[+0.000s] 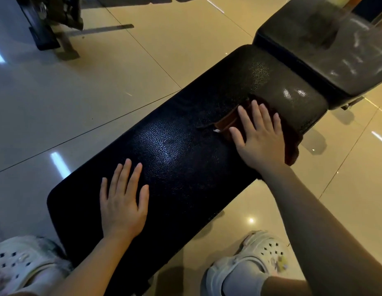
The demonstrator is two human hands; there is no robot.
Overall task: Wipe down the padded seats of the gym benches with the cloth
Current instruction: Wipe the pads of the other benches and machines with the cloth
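A long black padded bench seat runs from the lower left to the upper right. My left hand lies flat on its near end with fingers straight and spread. My right hand presses flat on a dark brown cloth near the far end of the pad. The cloth pokes out to the left of the fingers and hangs over the pad's right edge. A second, shorter pad adjoins beyond it at the upper right, dusty and streaked.
Glossy beige tiled floor surrounds the bench. The dark base of another machine stands at the upper left. My feet in white clogs stand on either side of the bench's near end.
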